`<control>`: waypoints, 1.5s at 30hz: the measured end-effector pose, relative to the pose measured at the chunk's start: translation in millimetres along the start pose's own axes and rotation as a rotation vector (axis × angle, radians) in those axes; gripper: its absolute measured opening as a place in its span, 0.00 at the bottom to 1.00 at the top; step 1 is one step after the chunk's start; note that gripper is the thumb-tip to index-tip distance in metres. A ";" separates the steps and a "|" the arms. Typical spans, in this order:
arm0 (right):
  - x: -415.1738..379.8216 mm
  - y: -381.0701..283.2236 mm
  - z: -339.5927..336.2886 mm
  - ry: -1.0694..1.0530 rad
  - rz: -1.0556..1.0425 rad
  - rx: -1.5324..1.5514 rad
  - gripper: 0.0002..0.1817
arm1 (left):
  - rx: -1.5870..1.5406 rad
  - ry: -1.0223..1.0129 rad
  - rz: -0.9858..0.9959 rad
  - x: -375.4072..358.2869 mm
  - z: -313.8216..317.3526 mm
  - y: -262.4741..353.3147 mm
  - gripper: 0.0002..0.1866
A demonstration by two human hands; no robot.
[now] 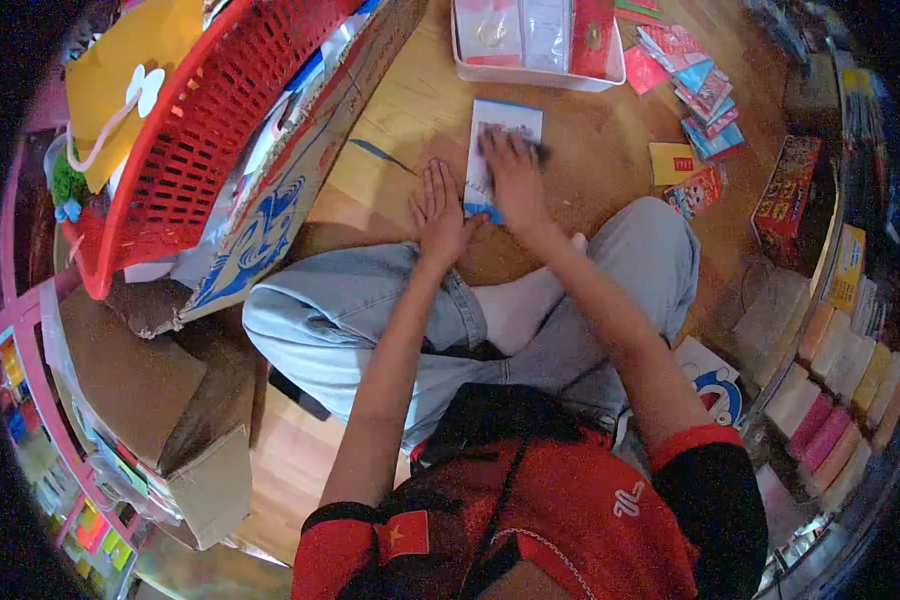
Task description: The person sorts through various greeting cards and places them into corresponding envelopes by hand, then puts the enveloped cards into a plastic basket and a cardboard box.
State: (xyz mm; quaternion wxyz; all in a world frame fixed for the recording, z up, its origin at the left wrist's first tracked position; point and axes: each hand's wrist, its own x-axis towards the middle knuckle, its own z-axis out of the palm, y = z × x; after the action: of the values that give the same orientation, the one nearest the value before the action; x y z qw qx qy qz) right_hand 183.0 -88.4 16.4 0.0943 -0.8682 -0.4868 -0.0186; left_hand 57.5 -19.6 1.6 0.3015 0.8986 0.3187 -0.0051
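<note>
Partly beneath the right grip (515, 178) lies paper (506, 113).

Dim, grainy indoor light leaves soft shadows on the wooden floor (370, 205); fisheye distortion bends the edges into black corners.

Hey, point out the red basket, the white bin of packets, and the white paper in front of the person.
Red basket (118, 225): head view, on its solid red rim.
White bin (540, 76): head view, on its near wall.
White paper (515, 113): head view, on its far end.
</note>
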 end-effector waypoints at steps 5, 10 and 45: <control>-54.0 -4.8 -10.3 -0.064 -0.105 0.078 0.29 | 0.064 -0.017 0.011 -2.5 6.2 -4.2 0.55; 31.8 12.3 2.5 0.014 -0.037 0.052 0.30 | 0.012 0.007 0.027 -0.3 8.8 -7.7 0.56; -49.7 88.6 -34.8 0.200 0.572 0.756 0.20 | -0.323 0.146 0.083 41.3 -73.8 82.9 0.32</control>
State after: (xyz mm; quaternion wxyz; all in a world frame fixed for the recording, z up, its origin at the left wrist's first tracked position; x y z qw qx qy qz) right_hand 234.2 -181.6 31.5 0.4509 -0.8660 -0.1899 0.1030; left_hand 124.6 -6.9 98.3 0.4179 0.8488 0.2992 0.1238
